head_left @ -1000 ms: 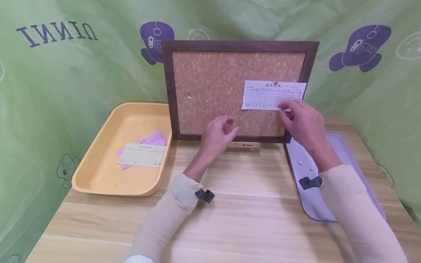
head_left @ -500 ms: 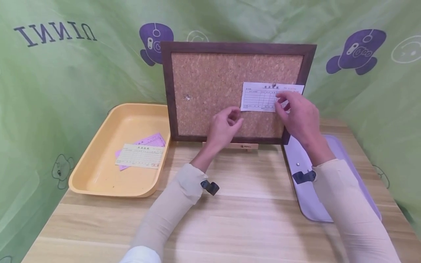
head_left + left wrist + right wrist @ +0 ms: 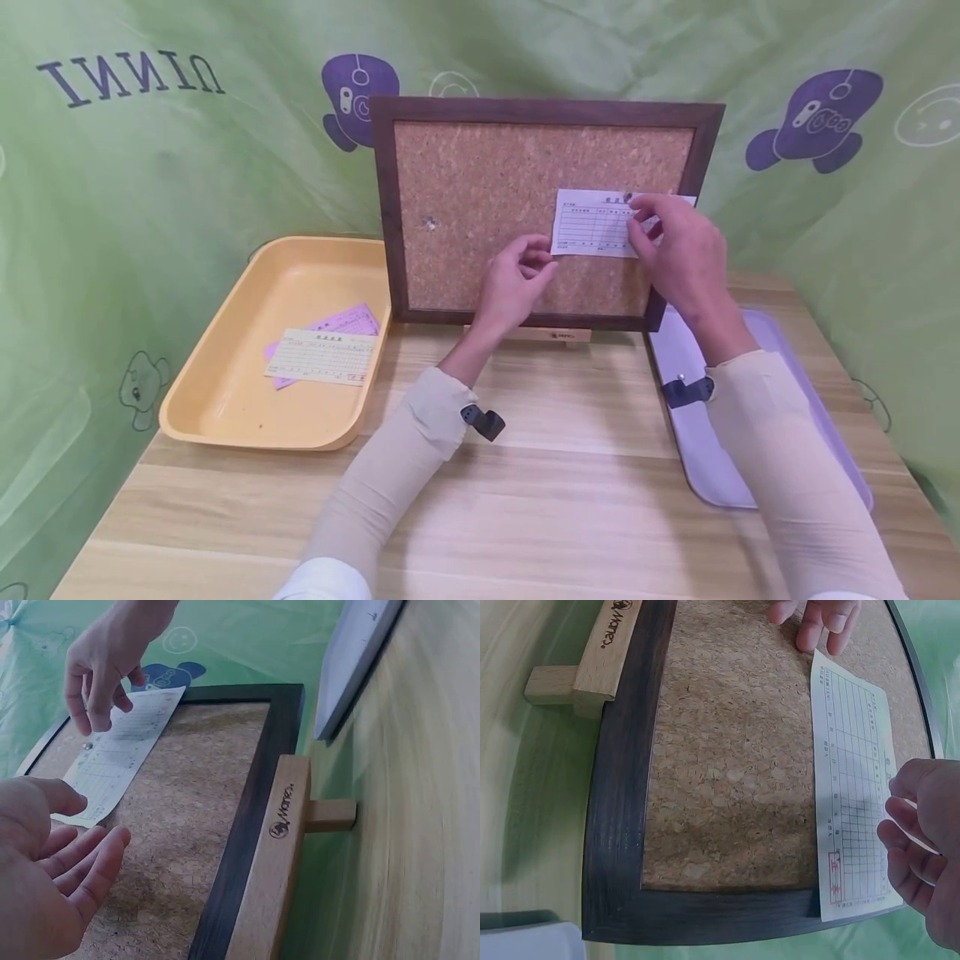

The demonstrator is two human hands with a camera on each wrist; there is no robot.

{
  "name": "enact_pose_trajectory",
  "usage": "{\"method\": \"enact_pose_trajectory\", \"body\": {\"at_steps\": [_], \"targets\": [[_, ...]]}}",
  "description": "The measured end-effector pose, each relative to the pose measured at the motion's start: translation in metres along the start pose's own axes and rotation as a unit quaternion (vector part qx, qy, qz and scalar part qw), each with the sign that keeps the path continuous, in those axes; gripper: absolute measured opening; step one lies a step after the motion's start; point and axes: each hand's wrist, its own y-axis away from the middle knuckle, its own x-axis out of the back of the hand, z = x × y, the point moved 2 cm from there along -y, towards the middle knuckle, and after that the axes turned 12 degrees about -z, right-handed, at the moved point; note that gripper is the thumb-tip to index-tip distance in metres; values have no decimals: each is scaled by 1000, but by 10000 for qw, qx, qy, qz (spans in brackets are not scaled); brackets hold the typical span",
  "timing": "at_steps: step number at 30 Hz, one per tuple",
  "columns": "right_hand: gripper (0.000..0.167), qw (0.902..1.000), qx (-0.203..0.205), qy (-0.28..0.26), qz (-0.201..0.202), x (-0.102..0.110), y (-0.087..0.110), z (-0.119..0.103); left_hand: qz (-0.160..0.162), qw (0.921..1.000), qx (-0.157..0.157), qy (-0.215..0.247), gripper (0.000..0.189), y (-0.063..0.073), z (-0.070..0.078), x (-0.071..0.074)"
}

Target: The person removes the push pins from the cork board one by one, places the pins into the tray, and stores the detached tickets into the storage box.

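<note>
A white printed form slip (image 3: 592, 223) hangs on the framed cork board (image 3: 480, 183), held by a push pin (image 3: 627, 197) at its top edge. My right hand (image 3: 682, 250) is in front of the slip's right half, its loosely bent fingers just below the pin and holding nothing. In the left wrist view the pin shows uncovered beside those fingertips. My left hand (image 3: 513, 283) hovers at the slip's lower left corner with relaxed fingers; whether they touch the paper I cannot tell. The slip's right end overlaps the board's dark frame (image 3: 727, 915) in the right wrist view.
Left of the board stands a yellow tray (image 3: 225, 367) with a pale yellow slip (image 3: 318, 357) over a pink slip (image 3: 356, 319). A lilac tray (image 3: 720, 467) lies under my right arm. The board leans on a wooden stand (image 3: 555, 335). One silver pin (image 3: 430, 223) sits in the cork's left side.
My right hand has risen from the slip's lower edge towards the pin. My left hand has moved up and right to the slip's lower left corner. The slip stays on the board.
</note>
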Motion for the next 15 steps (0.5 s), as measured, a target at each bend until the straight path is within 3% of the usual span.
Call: {"method": "enact_pose_trajectory", "body": {"at_steps": [6, 15], "targets": [[30, 9999, -88, -65, 82, 0, -4, -2, -61, 9996, 137, 233, 34, -4, 3, -1], [25, 9989, -4, -111, 462, -1, -13, -1, 293, 9975, 66, 636, 26, -8, 7, -6]]}}
